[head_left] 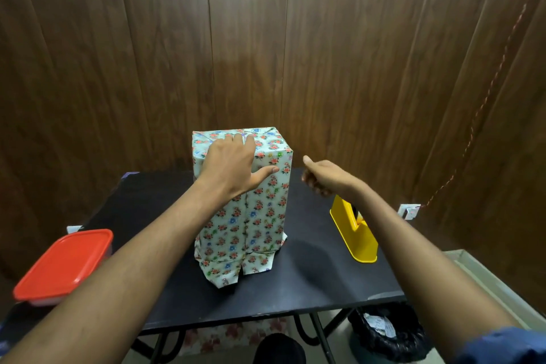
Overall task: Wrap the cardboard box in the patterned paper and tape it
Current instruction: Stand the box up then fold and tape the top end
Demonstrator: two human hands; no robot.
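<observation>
The tall upright cardboard box (242, 201), at the black table's (310, 275) centre, is already covered in floral patterned paper (260, 216). Its top is pressed by the left hand (230, 159), fingers flat. Bottom flaps appear unfolded, untaped. At three o'clock, the right hand (322, 176) is loosely curled, empty, above the yellow plastic tape dispenser (353, 230).
</observation>
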